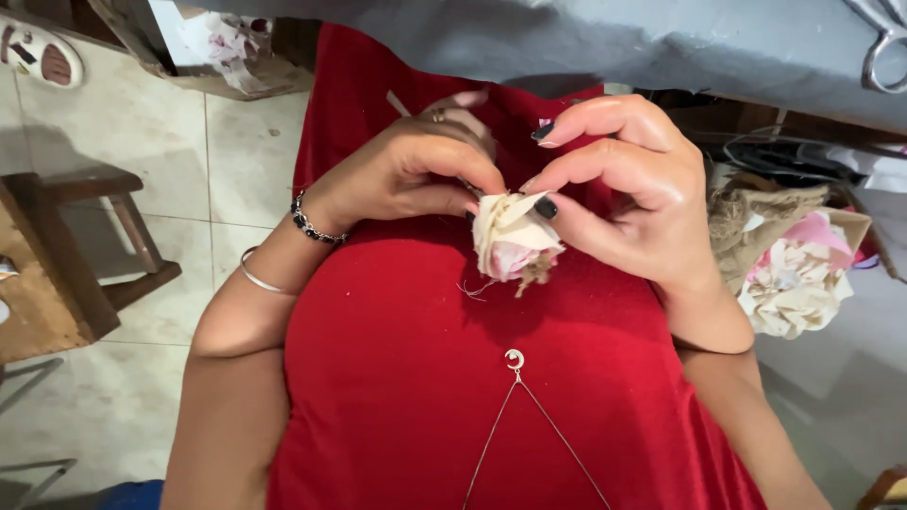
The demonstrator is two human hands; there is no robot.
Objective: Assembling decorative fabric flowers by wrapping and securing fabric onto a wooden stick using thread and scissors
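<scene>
At nine o'clock a wooden stool [90, 241] stands on the tiled floor. The left hand [416, 170] and right hand [628, 189] both pinch a cream-and-pink fabric flower [515, 236] at centre over the red dress [406, 378]; its petals look formed, threads dangle untrimmed. Finished flowers [794, 279] lie at three o'clock.

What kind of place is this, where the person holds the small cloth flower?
Probably a home craft or sewing corner. Both hands pinch a cream and pink fabric flower; a box of similar cloth flowers sits beside the person, scissors lie on the grey cloth-covered table, and the floor is tiled.
</scene>
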